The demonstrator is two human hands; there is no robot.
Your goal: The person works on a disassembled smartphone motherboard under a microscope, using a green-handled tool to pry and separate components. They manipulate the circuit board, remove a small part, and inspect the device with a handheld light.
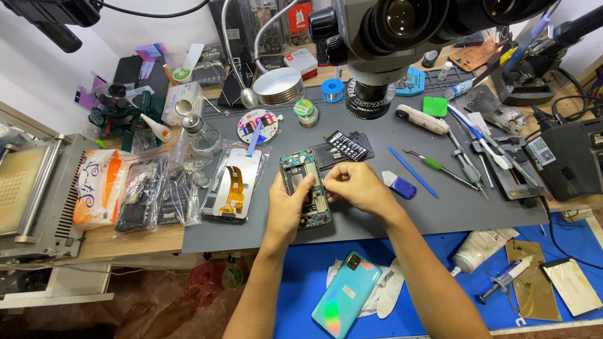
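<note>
Opened phone (305, 188) partly behind hands

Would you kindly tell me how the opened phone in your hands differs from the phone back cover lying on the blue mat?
The opened phone shows bare circuitry; the back cover is a smooth, glossy teal shell. The left hand and right hand hold the opened phone on the grey mat; the back cover lies untouched. Both share a slim rectangular outline.

From my feed: left hand (290, 202) and right hand (353, 186) bare, no gloves, rings or watch; forearms bare, no sleeves visible.
</note>
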